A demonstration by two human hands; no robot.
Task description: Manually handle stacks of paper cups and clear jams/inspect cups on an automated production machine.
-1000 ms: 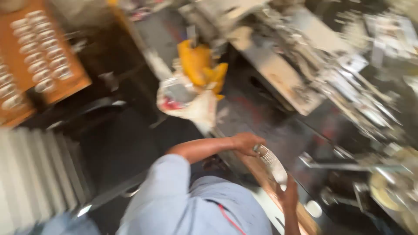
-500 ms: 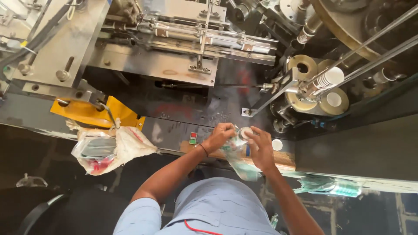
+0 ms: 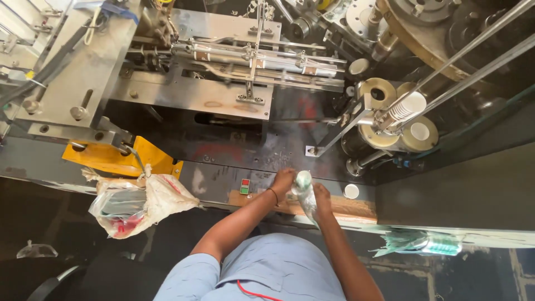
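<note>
Both hands meet at the front edge of a big machine: the left hand (image 3: 282,181) and the right hand (image 3: 321,195) are each closed on a clear plastic sleeve (image 3: 305,196) that holds a stack of white paper cups, gripping it between them above a wooden board (image 3: 356,206) on the machine's ledge. The sleeve stands nearly upright, its rounded top between the two hands and its loose tail hanging down toward the person's blue shirt (image 3: 267,273). How many cups it holds cannot be told.

Behind the hands, the machine (image 3: 223,95) fills most of the view, with grey metal plates, rods and bolts. At its right side, a row of white paper cups (image 3: 405,107) lies stacked on its side between slanting steel rods (image 3: 473,50), just beside round tan moulds (image 3: 384,92).

Lower left, a large bag (image 3: 139,203) of whitish plastic hangs from a yellow bracket (image 3: 120,159), its mouth open; dark and red scraps show inside, though what they are cannot be made out. Lower right, well apart from the hands, a second clear sleeve (image 3: 426,244) lies on its side under the ledge, greenish, with ringed shapes like stacked cups inside.

Small things sit near the hands: a white disc (image 3: 351,191) on the ledge just right of the right hand, and a red-and-green switch (image 3: 244,187) to the left of the left hand.
</note>
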